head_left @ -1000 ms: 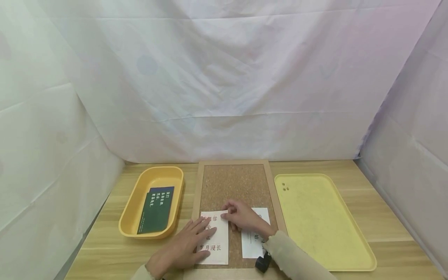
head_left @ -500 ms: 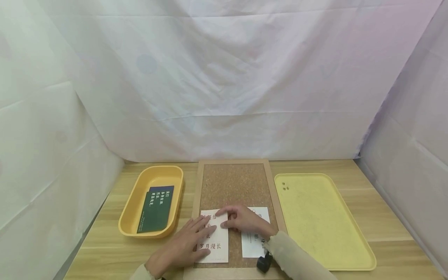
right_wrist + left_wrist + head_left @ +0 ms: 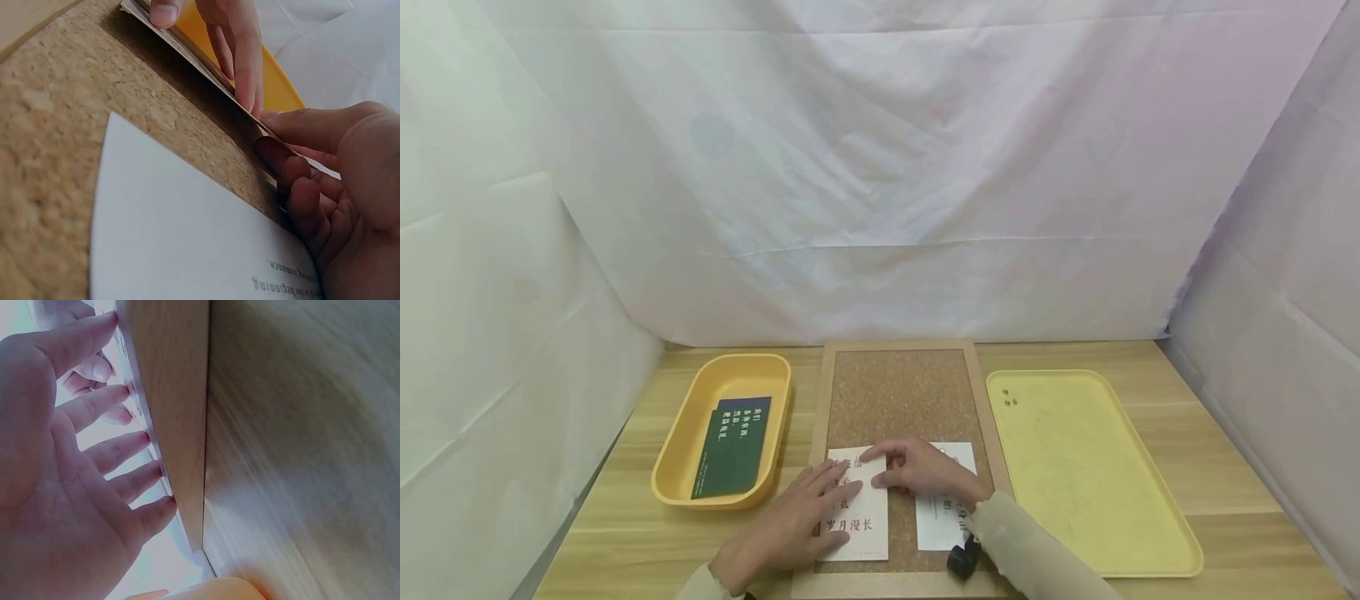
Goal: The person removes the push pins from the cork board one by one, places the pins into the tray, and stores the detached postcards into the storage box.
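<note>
Beneath the left hand's spread, extended fingers, the printed card lies over the corkboard; the right hand pinches its right edge between thumb and fingers. Expect light, fairly stiff stock, probably easily creased: hold by the edges.

The head view looks forward and down on the corkboard both wrist views show close.

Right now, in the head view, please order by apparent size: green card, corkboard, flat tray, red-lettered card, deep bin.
1. Corkboard
2. Flat tray
3. Deep bin
Unsure, last two: green card, red-lettered card; the latter is partly covered.
</note>
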`<state>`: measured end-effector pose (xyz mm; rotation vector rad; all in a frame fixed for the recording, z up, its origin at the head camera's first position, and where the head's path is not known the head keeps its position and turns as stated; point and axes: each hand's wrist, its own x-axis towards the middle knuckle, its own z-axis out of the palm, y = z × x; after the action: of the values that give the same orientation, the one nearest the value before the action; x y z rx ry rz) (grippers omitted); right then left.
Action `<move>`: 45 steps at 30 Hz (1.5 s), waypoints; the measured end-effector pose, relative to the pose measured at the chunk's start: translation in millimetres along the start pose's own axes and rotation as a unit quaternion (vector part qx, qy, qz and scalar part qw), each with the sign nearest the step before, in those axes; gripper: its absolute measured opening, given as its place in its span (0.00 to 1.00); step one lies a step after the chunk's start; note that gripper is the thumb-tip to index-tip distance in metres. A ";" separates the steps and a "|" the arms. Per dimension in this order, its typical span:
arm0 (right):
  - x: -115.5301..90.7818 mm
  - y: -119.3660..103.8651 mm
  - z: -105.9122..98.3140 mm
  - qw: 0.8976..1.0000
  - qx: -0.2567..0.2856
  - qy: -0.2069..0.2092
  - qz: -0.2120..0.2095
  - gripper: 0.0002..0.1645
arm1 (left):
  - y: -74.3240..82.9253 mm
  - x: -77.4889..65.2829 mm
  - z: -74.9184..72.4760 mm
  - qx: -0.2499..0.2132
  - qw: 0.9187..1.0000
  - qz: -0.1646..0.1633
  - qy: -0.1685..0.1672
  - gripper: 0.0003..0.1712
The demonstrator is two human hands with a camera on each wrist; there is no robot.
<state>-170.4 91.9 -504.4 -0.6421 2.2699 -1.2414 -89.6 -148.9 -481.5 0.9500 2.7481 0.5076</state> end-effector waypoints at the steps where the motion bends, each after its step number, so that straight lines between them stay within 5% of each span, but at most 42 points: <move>1: 0.4 0.3 0.2 1.000 -0.001 0.000 0.000 0.20 | 0.1 0.1 -0.3 0.001 1.000 0.001 0.001 0.35; 19: -0.2 -2.9 1.1 1.000 -0.001 0.001 -0.009 0.19 | 0.0 1.4 -4.6 -0.005 1.000 0.010 0.029 0.31; 32: -0.1 -1.9 -0.1 1.000 -0.002 -0.001 -0.017 0.19 | -0.8 5.0 -21.2 0.002 0.998 -0.003 0.065 0.29; 45: 1.7 2.0 1.5 1.000 0.000 0.005 -0.018 0.19 | -20.0 -7.3 -50.6 0.026 0.981 -0.001 0.190 0.29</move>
<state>-171.1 90.9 -507.1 -0.6821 2.2756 -1.2634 -109.6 -181.2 -441.8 0.9451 3.1132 0.6830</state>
